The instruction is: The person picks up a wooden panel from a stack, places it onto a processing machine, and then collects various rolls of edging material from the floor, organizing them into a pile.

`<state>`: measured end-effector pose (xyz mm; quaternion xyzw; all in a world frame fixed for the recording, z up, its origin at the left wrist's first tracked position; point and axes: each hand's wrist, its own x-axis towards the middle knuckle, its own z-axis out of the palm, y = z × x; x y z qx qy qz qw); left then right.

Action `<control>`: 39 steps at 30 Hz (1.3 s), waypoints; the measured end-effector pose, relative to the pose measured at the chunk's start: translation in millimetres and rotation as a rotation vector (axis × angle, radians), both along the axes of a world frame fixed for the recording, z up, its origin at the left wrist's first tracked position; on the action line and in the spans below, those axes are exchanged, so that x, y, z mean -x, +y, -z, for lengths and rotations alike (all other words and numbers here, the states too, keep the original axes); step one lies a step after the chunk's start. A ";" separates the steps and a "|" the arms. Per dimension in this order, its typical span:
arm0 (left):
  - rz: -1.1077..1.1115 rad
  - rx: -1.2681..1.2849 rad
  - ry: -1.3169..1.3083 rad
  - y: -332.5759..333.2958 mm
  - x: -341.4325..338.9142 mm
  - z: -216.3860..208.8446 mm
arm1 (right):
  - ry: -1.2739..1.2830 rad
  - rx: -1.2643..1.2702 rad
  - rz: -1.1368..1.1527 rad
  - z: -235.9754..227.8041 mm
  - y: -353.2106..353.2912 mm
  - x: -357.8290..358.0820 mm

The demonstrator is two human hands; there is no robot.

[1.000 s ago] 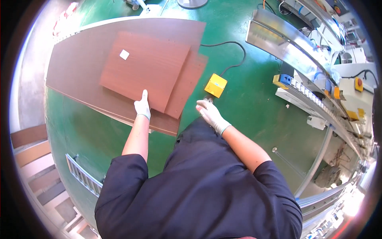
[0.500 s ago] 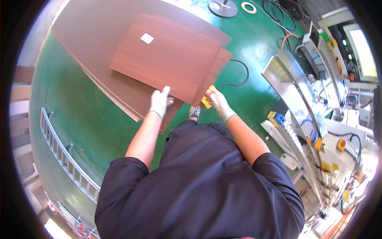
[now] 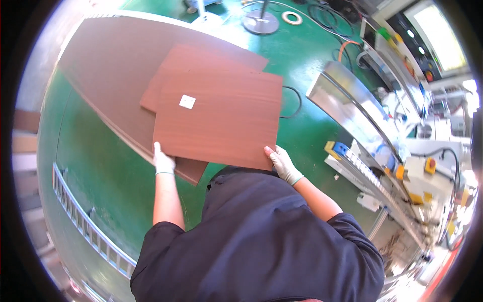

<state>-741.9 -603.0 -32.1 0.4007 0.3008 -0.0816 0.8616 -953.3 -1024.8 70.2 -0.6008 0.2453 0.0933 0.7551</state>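
Note:
A reddish-brown wood-grain panel [image 3: 221, 121] is held in front of me by its near corners, with a small white label [image 3: 187, 101] on its face. My left hand [image 3: 164, 160], in a pale glove, closes on the near left corner, thumb on top. At the near right corner my right hand [image 3: 283, 163], gloved too, grips the edge with its thumb over the top. The fingers under the panel are hidden. Beyond and partly beneath it lies another reddish-brown panel [image 3: 201, 59], resting on a large brown sheet [image 3: 110, 48].
Green floor [image 3: 105, 171] surrounds the sheets. A silver ladder-like rail [image 3: 88, 216] runs along the left. Machinery with a shiny metal plate [image 3: 347, 98] and a red button [image 3: 430, 165] stands at the right. Farther off are a round metal stand base [image 3: 260, 22], a tape roll [image 3: 292, 18] and cables [image 3: 327, 17].
The labelled panel has come toward me and turned level, off the panel below. My left hand moved left and nearer to its corner; my right hand now grips the opposite corner.

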 end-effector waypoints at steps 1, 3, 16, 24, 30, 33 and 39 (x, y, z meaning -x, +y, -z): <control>0.034 0.017 0.024 18.8 -7.5 5.7 | -0.054 0.033 0.035 -5.4 -3.6 5.3; 0.113 -0.107 0.010 -6.0 1.7 7.1 | -0.071 0.125 0.183 1.7 -18.9 28.8; 0.800 -0.124 -0.018 -150.0 61.3 -56.1 | 0.029 0.301 0.802 -2.5 -118.5 236.5; 1.078 -0.144 -0.079 -308.7 131.4 -126.7 | -0.139 -0.302 1.479 7.2 -168.9 348.2; 1.399 -0.435 -0.133 -389.0 169.6 -127.3 | -0.712 -0.891 1.811 -19.5 -180.0 316.9; 1.392 -0.548 -0.189 -433.9 202.5 -137.7 | -0.561 -1.025 1.603 -23.9 -158.9 277.5; 1.626 -0.487 -0.104 -467.7 237.4 -152.3 | -0.396 -0.948 1.306 -26.0 -174.4 287.5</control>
